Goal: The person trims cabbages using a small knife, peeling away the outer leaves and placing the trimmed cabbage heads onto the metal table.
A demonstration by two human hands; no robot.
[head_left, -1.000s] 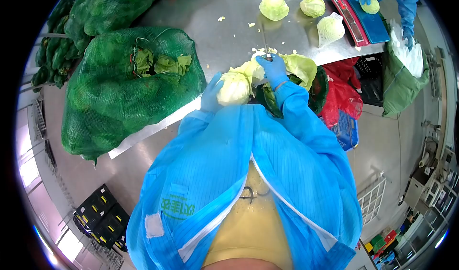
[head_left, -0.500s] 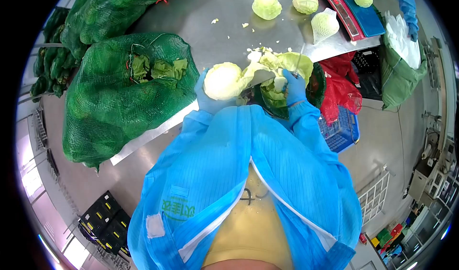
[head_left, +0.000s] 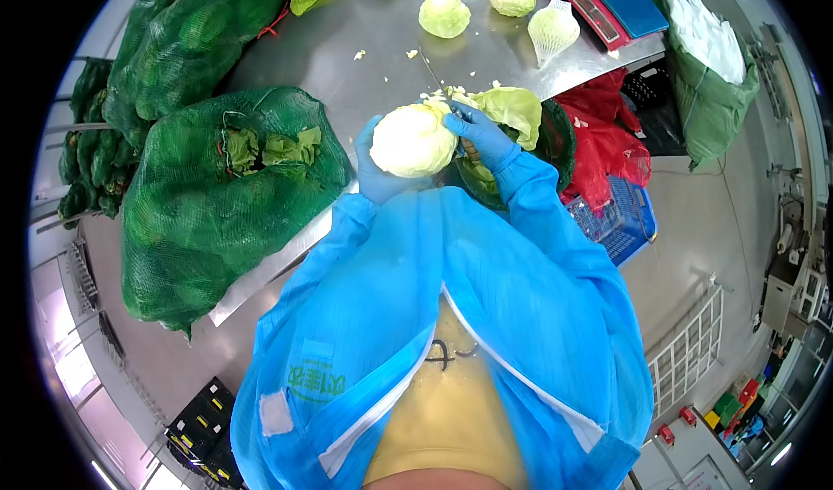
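Note:
A pale green cabbage (head_left: 411, 144) rests in my left hand (head_left: 375, 173), whose gloved fingers cup it from the left and below. My right hand (head_left: 486, 136), also in a blue glove, is closed around a knife (head_left: 432, 75) and touches the cabbage's right side. The thin blade points up and away over the table; most of the handle is hidden by the fingers. Loose outer cabbage leaves (head_left: 512, 110) lie just beyond my right hand, over the edge of a dark green container. Small leaf scraps are scattered near the blade.
A full green mesh sack (head_left: 217, 221) lies left on the metal table (head_left: 347, 34), with another sack (head_left: 186, 52) behind. Farther back are a cabbage (head_left: 444, 15), a netted cabbage (head_left: 554, 32) and a scale (head_left: 599, 4). Right stand a red bag (head_left: 599, 134), blue crate (head_left: 626, 221) and green sack (head_left: 716, 99).
My right hand has moved left against the cabbage, turning the knife to point away. The leaf hanging off the cabbage has come away. The whole view has shifted slightly.

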